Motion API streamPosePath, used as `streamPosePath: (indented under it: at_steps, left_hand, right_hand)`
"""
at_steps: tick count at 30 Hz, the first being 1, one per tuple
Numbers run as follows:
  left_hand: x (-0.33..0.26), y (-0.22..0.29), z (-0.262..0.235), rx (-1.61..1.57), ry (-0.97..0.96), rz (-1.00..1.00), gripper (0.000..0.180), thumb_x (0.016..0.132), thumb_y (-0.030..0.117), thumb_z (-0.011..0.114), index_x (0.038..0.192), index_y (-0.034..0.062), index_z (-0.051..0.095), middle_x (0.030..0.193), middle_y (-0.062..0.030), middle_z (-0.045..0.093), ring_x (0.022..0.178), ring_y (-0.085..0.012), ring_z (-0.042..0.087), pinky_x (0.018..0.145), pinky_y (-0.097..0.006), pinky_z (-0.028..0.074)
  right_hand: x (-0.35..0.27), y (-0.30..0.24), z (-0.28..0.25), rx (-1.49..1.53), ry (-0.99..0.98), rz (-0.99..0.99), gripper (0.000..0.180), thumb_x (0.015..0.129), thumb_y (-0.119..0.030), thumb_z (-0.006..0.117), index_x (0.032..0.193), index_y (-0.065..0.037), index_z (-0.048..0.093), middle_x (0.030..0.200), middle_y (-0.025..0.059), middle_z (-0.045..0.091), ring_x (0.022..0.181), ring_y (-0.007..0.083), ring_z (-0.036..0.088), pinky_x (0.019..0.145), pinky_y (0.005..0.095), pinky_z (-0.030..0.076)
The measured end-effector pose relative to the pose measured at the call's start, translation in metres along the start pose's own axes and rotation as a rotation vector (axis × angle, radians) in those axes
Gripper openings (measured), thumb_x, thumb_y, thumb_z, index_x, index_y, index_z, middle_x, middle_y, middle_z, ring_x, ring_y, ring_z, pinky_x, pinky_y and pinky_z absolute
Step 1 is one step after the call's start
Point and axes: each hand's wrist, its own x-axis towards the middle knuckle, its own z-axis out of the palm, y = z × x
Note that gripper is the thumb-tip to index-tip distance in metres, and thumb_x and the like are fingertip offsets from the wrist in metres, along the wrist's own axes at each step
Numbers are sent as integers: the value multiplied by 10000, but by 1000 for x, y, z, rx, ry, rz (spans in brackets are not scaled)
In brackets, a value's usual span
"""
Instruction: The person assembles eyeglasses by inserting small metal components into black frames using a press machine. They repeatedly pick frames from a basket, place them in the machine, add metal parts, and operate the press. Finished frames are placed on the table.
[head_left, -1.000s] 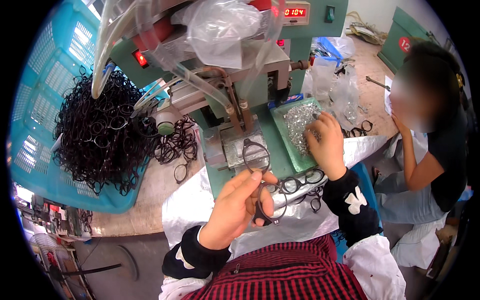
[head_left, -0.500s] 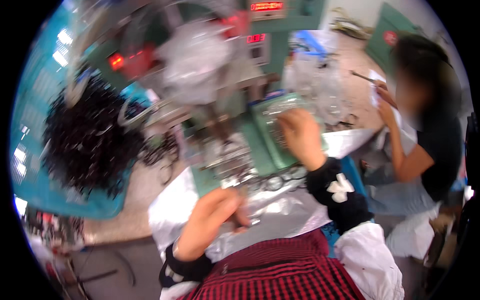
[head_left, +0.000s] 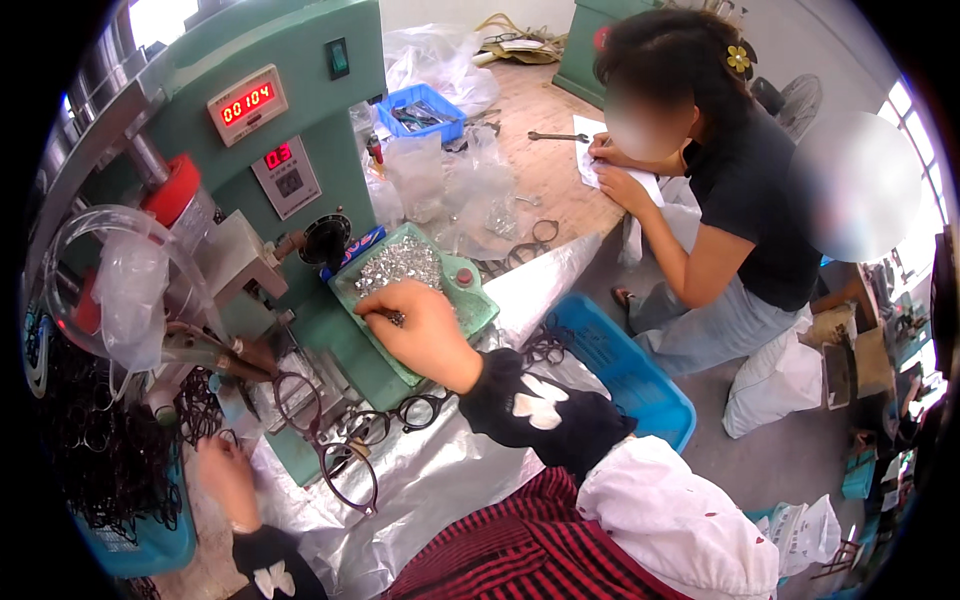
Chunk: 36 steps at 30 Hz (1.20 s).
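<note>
My right hand point(head_left: 425, 335) reaches into a green tray point(head_left: 480, 305) of small silver metal parts point(head_left: 400, 262). Its fingers are curled down and closed on some of the parts. My left hand point(head_left: 228, 482) is at the lower left, beside a tangle of dark eyeglass frames point(head_left: 200, 405). Its fingers are closed, with a dark loop at the tips; what they hold is too small to make out. Between the hands, a dark eyeglass frame point(head_left: 322, 452) sits tilted at the work point of the green press point(head_left: 270, 50). More round frames point(head_left: 420, 411) lie just right of it.
A large heap of dark frames point(head_left: 95, 450) fills a blue basket at far left. Silver sheeting point(head_left: 440, 470) covers the table's front edge. A blue crate point(head_left: 640, 395) stands right of my forearm. A co-worker point(head_left: 740, 200) writes on paper near a wrench point(head_left: 557, 136).
The view has turned to the right and is sharper. My left hand has moved left from in front of the press to the frames. My right hand stays at the tray.
</note>
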Motion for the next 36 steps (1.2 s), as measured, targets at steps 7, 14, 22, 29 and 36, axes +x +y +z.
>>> streamPosePath:
  at_steps: [7, 14, 22, 29, 36]
  left_hand:
    - [-3, -4, -32, -225, -38, -43, 164, 844, 136, 702, 851, 25, 582, 879, -123, 583, 799, -344, 604, 695, -449, 475]
    - [-1, -26, -6, -58, -267, 56, 251, 758, 47, 696, 1005, 31, 652, 930, -152, 626, 835, -365, 621, 706, -450, 487]
    - [12, 12, -24, -103, -227, 73, 170, 759, 143, 750, 867, 39, 671, 828, -160, 654, 803, -386, 627, 677, -449, 492]
    - [-2, 44, -85, -1161, -41, -505, 255, 992, 210, 608, 1107, -9, 670, 655, -27, 586, 530, -91, 522, 481, -244, 374]
    - [43, 120, -198, -1125, 438, 55, 332, 1079, 236, 443, 1086, -51, 611, 777, -105, 670, 606, -129, 585, 638, -259, 490]
  right_hand:
    - [-45, -1, -61, -146, 112, 45, 137, 779, 2, 689, 891, -64, 730, 845, 90, 695, 820, 290, 640, 750, 376, 497]
    - [-23, -42, -39, 11, -30, -118, 138, 774, -4, 696, 899, -55, 721, 876, 89, 690, 860, 289, 635, 775, 368, 495]
    - [16, -83, 35, 494, -147, 133, 312, 746, -44, 705, 1054, -28, 660, 844, 95, 659, 858, 286, 639, 790, 362, 501]
    - [3, -90, 42, 573, -76, 238, 439, 774, 17, 714, 1198, 16, 601, 920, 38, 661, 841, 102, 608, 829, 262, 493]
    - [3, -108, 47, 995, -170, 443, 479, 837, 74, 683, 1294, 17, 552, 931, 19, 677, 912, 78, 606, 861, 234, 465]
